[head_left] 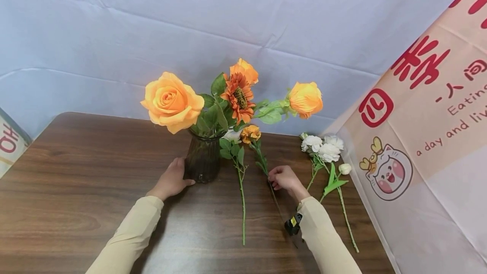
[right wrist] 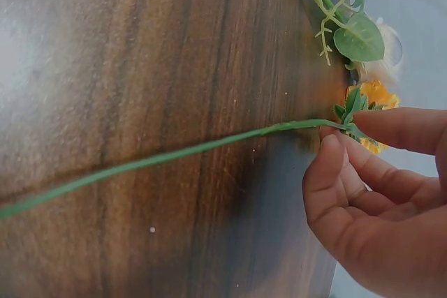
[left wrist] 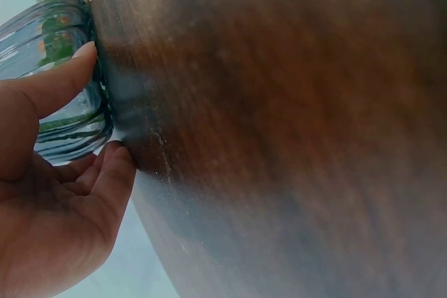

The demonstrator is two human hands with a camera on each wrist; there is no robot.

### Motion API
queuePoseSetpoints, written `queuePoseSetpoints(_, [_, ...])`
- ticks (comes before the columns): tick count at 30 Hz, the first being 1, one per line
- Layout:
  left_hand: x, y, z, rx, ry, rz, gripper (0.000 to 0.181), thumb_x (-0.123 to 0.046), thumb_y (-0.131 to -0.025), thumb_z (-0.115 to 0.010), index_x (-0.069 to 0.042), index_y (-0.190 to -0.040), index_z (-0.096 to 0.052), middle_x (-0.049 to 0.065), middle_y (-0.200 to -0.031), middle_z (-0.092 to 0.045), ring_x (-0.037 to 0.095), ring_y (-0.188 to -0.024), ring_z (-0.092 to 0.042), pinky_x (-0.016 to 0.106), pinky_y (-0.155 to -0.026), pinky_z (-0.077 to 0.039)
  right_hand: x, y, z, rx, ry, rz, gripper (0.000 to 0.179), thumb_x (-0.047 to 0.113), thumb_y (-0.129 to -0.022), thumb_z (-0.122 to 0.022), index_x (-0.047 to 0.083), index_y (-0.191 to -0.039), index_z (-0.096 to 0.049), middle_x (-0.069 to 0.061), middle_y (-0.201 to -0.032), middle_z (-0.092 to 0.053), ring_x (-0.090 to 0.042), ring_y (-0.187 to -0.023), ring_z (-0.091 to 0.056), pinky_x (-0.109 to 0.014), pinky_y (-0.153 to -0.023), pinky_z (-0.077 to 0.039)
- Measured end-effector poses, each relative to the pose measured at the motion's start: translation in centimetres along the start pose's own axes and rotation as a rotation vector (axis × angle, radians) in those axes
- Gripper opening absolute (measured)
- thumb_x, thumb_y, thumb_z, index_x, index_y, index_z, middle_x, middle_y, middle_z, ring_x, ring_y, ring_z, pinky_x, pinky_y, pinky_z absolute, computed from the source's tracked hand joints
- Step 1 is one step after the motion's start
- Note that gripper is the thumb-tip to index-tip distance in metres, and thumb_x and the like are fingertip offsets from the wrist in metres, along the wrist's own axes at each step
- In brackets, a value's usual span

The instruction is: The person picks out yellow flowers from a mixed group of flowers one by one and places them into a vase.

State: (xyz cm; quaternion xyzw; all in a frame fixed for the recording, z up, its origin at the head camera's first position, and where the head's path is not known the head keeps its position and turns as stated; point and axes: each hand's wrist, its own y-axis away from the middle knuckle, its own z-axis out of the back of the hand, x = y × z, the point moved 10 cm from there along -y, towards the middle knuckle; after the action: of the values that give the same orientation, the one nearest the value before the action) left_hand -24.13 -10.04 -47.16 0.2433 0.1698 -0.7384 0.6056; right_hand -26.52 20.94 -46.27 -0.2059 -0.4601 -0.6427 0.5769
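A dark-tinted glass vase (head_left: 203,162) stands upright on the wooden table with a large orange rose (head_left: 172,102), more orange roses and a rust-coloured sunflower (head_left: 239,97) in it. My left hand (head_left: 172,180) grips the vase low on its left side. In the left wrist view, the thumb crosses the near side of the glass (left wrist: 70,106) and the fingers reach behind its base. To the right of the vase, my right hand (head_left: 285,179) pinches the stem of a small orange flower (head_left: 251,133) just below its leaves. That long green stem (right wrist: 174,155) runs back along the tabletop.
A white rose (head_left: 232,135) on a long stem lies between the vase and the orange flower. White carnations (head_left: 329,151) and a white tulip (head_left: 344,169) lie near the table's right edge. Pale cloth (head_left: 190,20) hangs behind, and a printed banner (head_left: 430,138) borders the right side.
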Motion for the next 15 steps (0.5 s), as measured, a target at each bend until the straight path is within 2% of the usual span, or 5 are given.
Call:
queuePoseSetpoints(8, [0.1,0.0,-0.1,0.011,0.006,0.004,0.074,-0.019,-0.082,-0.068,0.019,-0.13,-0.027,0.034,-0.127,-0.035,0.046,-0.12,-0.034,0.053,-0.095,-0.035,-0.19,-0.43,-0.26,0.007,-0.022,-0.027,0.014,-0.006,-0.085,-0.05,-0.014,-0.094,-0.056,-0.017,-0.079,-0.062,-0.017,-0.056,-0.053,-0.03,-0.053,-0.051])
queuePoseSetpoints(15, [0.16,-0.04,-0.14,0.014,0.009,0.008,0.075,-0.02,-0.082,-0.068,0.019,-0.131,-0.026,0.035,-0.129,-0.033,0.046,-0.121,-0.033,0.053,-0.095,-0.035,0.23,-0.37,-0.74,0.029,-0.092,-0.039,0.017,-0.01,-0.082,-0.053,-0.016,-0.097,-0.053,-0.018,-0.074,-0.059,-0.015,-0.05,-0.053,-0.029,-0.05,-0.051])
